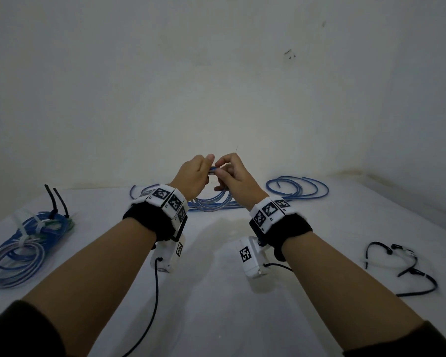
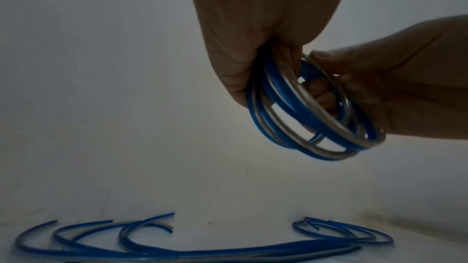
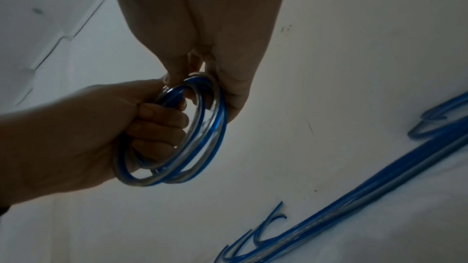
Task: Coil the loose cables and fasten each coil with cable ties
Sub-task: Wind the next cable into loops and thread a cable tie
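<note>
Both forearms reach forward and converge at scene centre, hands raised above the table, knuckles toward the head camera. Left hand (image 1: 195, 176) – fingers curled round the left side of the coil (image 1: 211, 199), thumb tip up and touching the right hand's fingers. Right hand (image 1: 236, 173) – thumb and fingers pinch the coil's top, remaining fingers curled in behind. In the left wrist view the left fingers (image 2: 240, 71) wrap the loops; in the right wrist view the right hand's fingertips close on the top of the loops. Each wrist carries a black band with white marker blocks.
</note>
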